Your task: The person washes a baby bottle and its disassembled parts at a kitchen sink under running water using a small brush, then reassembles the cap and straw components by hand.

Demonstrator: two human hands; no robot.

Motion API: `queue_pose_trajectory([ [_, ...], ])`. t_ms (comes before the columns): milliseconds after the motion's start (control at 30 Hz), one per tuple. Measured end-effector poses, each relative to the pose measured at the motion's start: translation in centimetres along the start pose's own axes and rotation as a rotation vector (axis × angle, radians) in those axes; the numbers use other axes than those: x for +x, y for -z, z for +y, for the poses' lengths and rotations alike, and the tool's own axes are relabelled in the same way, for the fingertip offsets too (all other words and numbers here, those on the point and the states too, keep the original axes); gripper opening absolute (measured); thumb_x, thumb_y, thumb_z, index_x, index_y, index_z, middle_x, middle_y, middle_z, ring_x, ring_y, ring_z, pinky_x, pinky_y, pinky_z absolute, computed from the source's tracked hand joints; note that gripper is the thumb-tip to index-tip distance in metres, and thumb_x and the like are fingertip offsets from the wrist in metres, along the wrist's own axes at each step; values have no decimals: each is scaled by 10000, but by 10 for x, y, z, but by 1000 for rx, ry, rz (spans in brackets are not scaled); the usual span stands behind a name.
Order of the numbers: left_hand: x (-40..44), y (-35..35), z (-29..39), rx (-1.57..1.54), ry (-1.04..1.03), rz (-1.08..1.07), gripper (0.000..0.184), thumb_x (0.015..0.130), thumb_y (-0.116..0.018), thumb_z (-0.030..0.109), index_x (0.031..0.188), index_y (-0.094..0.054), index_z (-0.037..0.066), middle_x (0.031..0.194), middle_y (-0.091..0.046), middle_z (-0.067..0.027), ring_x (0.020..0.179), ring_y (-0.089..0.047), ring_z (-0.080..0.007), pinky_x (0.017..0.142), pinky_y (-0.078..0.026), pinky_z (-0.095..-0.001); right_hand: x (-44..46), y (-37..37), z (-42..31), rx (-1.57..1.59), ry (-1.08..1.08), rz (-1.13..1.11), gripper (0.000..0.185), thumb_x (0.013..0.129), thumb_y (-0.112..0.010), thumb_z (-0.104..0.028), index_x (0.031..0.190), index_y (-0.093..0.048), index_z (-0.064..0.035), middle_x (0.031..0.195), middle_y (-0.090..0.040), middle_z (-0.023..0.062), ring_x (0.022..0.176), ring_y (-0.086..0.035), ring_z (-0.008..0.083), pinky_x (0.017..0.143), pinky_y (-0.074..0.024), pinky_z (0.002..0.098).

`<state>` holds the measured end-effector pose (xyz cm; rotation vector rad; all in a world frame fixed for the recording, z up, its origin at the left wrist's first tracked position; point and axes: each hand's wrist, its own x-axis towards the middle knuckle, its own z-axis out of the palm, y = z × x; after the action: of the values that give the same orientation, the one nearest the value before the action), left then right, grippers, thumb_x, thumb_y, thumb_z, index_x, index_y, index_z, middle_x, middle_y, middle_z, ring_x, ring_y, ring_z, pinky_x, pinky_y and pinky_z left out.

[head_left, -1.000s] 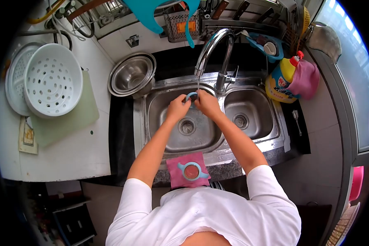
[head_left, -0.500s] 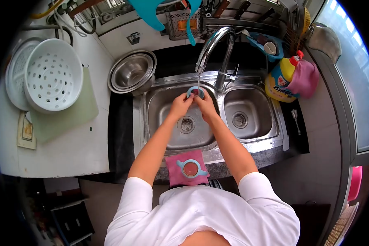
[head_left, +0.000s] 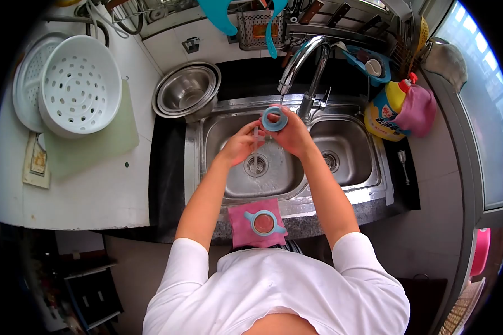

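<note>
A light-blue ring-shaped part [head_left: 274, 118] is gripped in my right hand [head_left: 292, 134], just below the faucet spout [head_left: 285, 85]. My left hand [head_left: 242, 144] is beside it over the left sink basin, its fingers around a thin translucent tube-like piece [head_left: 255, 139] that hangs toward the drain. On the front edge, a pink cloth [head_left: 240, 224] lies under a light-blue two-handled cup part [head_left: 264, 223] with a round middle.
Nested steel bowls [head_left: 187, 89] stand left of the sink. A white colander [head_left: 80, 84] rests on a green board [head_left: 114, 132] farther left. Right of the small basin [head_left: 349, 142] stand a yellow detergent bottle [head_left: 383, 114] and a pink cloth [head_left: 417, 109].
The blue part has turned and moved slightly right and up in my right hand. My left hand has separated from it, and the translucent piece now shows at its fingers.
</note>
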<state>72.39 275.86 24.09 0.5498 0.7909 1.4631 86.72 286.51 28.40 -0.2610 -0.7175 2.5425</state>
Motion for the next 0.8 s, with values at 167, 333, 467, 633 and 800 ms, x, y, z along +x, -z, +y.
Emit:
queue_pose_trajectory([
  [167, 4, -11, -1, 91, -43, -60, 499, 724, -528, -57, 1198, -420, 56, 1080, -491, -59, 1005, -496, -158, 841, -403, -279, -36, -4, -14, -284, 47, 85, 309, 844, -515, -199, 1115, -473, -56, 1038, -538, 104, 963, -521, 192, 804, -446, 324],
  [333, 19, -7, -3, 235, -16, -124, 443, 721, -528, -80, 1141, -453, 41, 1019, -520, -46, 992, -498, -149, 874, -396, -279, -73, 30, -18, -856, -63, 230, 344, 803, -554, -195, 1111, -533, -43, 963, -562, 50, 885, -521, 125, 773, -401, 246],
  [467, 31, -14, -5, 240, -32, -81, 401, 746, -571, -15, 1129, -458, 19, 1050, -519, -50, 996, -502, -149, 896, -385, -280, -95, 24, -22, -1274, -119, 263, 384, 776, -595, -266, 1090, -571, -45, 868, -586, 36, 817, -517, 96, 733, -401, 215],
  [633, 40, -20, -8, 224, 11, 7, 400, 764, -609, 45, 1140, -472, 27, 1025, -534, -39, 951, -518, -135, 862, -397, -276, -111, -2, -22, -535, 56, 111, 361, 820, -578, -180, 1150, -531, -43, 1018, -574, 52, 894, -517, 106, 800, -402, 240],
  [800, 41, -17, -13, 508, -40, -2, 437, 754, -636, 103, 1157, -480, 39, 997, -560, -16, 926, -522, -100, 820, -404, -246, -124, 41, 32, -2134, 303, -28, 532, 649, -588, -41, 1167, -521, -136, 1133, -478, 153, 1074, -404, 357, 857, -396, 397],
])
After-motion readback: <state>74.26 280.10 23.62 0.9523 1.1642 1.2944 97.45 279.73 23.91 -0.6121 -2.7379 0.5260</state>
